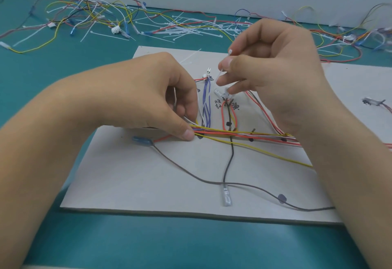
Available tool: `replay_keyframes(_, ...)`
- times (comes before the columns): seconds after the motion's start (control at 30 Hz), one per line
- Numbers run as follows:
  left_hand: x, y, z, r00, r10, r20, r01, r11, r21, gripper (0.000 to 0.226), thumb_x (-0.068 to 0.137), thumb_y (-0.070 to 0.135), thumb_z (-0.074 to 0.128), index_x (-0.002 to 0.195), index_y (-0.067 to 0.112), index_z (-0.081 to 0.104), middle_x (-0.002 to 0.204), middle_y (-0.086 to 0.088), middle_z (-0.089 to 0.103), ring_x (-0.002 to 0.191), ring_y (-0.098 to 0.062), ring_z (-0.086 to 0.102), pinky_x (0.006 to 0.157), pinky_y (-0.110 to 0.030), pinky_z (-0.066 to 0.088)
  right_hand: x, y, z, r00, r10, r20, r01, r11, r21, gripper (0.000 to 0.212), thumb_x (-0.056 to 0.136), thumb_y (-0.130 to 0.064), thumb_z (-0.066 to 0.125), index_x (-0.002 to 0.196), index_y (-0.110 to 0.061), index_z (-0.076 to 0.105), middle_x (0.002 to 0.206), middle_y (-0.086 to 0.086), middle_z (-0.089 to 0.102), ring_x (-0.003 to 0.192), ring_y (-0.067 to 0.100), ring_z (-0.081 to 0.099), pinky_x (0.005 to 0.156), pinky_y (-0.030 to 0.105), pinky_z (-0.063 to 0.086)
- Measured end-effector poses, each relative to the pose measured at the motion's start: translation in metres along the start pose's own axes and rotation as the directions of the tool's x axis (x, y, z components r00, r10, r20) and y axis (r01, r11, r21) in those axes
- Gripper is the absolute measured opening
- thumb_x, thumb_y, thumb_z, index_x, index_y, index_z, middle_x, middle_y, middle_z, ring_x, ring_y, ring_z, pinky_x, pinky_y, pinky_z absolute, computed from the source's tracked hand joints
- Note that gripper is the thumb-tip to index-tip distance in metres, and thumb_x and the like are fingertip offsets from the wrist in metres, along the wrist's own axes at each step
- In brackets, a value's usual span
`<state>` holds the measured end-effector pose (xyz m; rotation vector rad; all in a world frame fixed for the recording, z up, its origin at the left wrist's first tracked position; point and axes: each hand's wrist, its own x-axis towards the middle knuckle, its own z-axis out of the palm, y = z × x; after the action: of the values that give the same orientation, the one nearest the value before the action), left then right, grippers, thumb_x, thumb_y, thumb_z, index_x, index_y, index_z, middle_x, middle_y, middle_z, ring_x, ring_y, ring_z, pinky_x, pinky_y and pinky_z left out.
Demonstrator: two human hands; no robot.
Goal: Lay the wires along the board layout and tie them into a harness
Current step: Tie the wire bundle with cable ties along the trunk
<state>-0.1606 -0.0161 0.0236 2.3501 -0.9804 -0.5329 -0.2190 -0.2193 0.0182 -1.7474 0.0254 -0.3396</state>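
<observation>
I am looking down on the board (148, 184), a pale grey sheet lying on the teal table (127, 243). Its near edge is running left to right, with a broad strip of bare table in front of it. Its left edge is slanting away from me, with open table beside it too. Along the far side, loose wires (84, 12) and a scatter of spare ties (186, 29) are crowding the table up to the wall, so room is tight there. A second board (356, 90) is lying just beside the right edge.

The near half of the board is mostly open, with only a brown wire (191, 175) and a black wire (228, 162) crossing it. The black one is ending in a clear terminal (227, 196) pointing toward me.

The wire bundle (244, 134) of yellow, red and white strands is lying across the middle of the board, its long axis running left to right. Blue wires (206, 103) are branching off it toward the far edge.

The left hand (152, 97) is pinching the bundle's left end between thumb and curled fingers, with a blue connector (142, 141) just beside the thumb. The right hand (275, 73) is hovering above the board, fingers curled, pinching a white cable tie (220, 73) between thumb and forefinger. The tie is standing steeply, its upper end leaning right, apart from the bundle.
</observation>
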Motion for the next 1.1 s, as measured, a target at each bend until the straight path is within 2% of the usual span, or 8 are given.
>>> replay_keyframes(0.1, -0.0008, 0.0008, -0.0006, 1.0, -0.011, 0.001, 0.011, 1.0, 0.002, 0.041, 0.05, 0.065, 0.084, 0.085, 0.044, 0.076, 0.072, 0.016, 0.07, 0.061, -0.003, 0.062, 0.067, -0.044, 0.061, 0.0012, 0.0026, 0.0005, 0.999, -0.049, 0.007, 0.05, 0.996, -0.081, 0.015, 0.083, 0.008, 0.07, 0.086, -0.005, 0.063, 0.069, 0.012, 0.071, 0.063, 0.026, 0.076, 0.053, 0.036, 0.059)
replay_keyframes(0.23, -0.0013, 0.0012, -0.0006, 1.0, -0.012, 0.002, 0.012, 1.0, 0.011, 0.044, 0.049, 0.067, 0.083, 0.085, 0.043, 0.076, 0.072, 0.016, 0.069, 0.06, -0.003, 0.061, 0.067, -0.044, 0.061, 0.0016, 0.0041, 0.0003, 0.993, -0.116, 0.037, 0.121, 0.972, -0.201, 0.013, 0.081, 0.006, 0.071, 0.084, -0.004, 0.064, 0.068, 0.013, 0.07, 0.061, 0.022, 0.075, 0.052, 0.036, 0.059)
replay_keyframes(0.37, -0.001, 0.0015, -0.0003, 1.0, -0.008, -0.004, 0.008, 1.0, 0.011, 0.042, 0.05, 0.064, 0.084, 0.084, 0.042, 0.076, 0.073, 0.016, 0.069, 0.06, -0.003, 0.061, 0.067, -0.041, 0.06, 0.0008, 0.0049, 0.0035, 0.978, -0.148, 0.145, 0.18, 0.954, -0.239, 0.015, 0.08, 0.006, 0.073, 0.081, -0.004, 0.062, 0.07, 0.012, 0.069, 0.061, 0.02, 0.075, 0.055, 0.045, 0.059)
replay_keyframes(0.5, -0.0014, 0.0027, 0.0002, 1.0, -0.006, -0.01, 0.007, 1.0, 0.014, 0.04, 0.05, 0.063, 0.085, 0.083, 0.041, 0.076, 0.072, 0.017, 0.068, 0.06, -0.004, 0.061, 0.066, -0.041, 0.059, 0.0003, 0.0077, 0.0048, 0.963, -0.142, 0.228, 0.206, 0.935, -0.289, 0.014, 0.08, 0.007, 0.072, 0.082, -0.003, 0.062, 0.074, 0.012, 0.07, 0.064, 0.016, 0.075, 0.057, 0.046, 0.059)
replay_keyframes(0.7, -0.0006, 0.0035, 0.0007, 1.0, 0.003, -0.008, -0.003, 1.0, 0.013, 0.036, 0.052, 0.062, 0.084, 0.081, 0.041, 0.077, 0.07, 0.017, 0.067, 0.06, -0.006, 0.062, 0.068, -0.045, 0.059, 0.0009, 0.0083, 0.0036, 0.961, -0.186, 0.206, 0.243, 0.922, -0.301, 0.014, 0.078, 0.005, 0.072, 0.08, -0.005, 0.063, 0.074, 0.01, 0.071, 0.065, 0.025, 0.075, 0.057, 0.047, 0.059)
replay_keyframes(0.87, -0.0002, 0.0012, 0.0009, 1.0, 0.026, -0.016, -0.025, 1.0, 0.009, 0.033, 0.058, 0.054, 0.095, 0.081, 0.038, 0.077, 0.071, 0.016, 0.068, 0.061, -0.007, 0.062, 0.068, -0.046, 0.059, -0.0002, 0.0071, 0.0044, 0.946, -0.176, 0.272, 0.26, 0.914, -0.311, 0.012, 0.078, 0.006, 0.07, 0.08, -0.004, 0.064, 0.071, 0.012, 0.071, 0.066, 0.026, 0.075, 0.059, 0.047, 0.058)
replay_keyframes(0.97, 0.0005, 0.0006, 0.0016, 0.999, 0.05, -0.021, -0.049, 0.999, 0.018, 0.032, 0.061, 0.052, 0.094, 0.081, 0.036, 0.075, 0.072, 0.015, 0.068, 0.06, -0.006, 0.061, 0.064, -0.041, 0.057, -0.0016, 0.0069, 0.0052, 0.939, -0.163, 0.303, 0.261, 0.913, -0.315, 0.013, 0.078, 0.005, 0.07, 0.079, -0.007, 0.064, 0.07, 0.01, 0.071, 0.066, 0.029, 0.075, 0.056, 0.049, 0.057)
replay_keyframes(1.1, 0.0013, 0.0009, 0.0034, 0.997, 0.079, -0.026, -0.078, 0.997, 0.02, 0.036, 0.062, 0.052, 0.092, 0.08, 0.03, 0.07, 0.064, 0.01, 0.066, 0.053, -0.006, 0.055, 0.054, -0.028, 0.044, -0.0019, 0.0069, 0.0059, 0.928, -0.166, 0.333, 0.27, 0.916, -0.297, 0.014, 0.075, 0.005, 0.069, 0.078, -0.008, 0.064, 0.07, 0.012, 0.069, 0.067, 0.037, 0.073, 0.053, 0.048, 0.055)
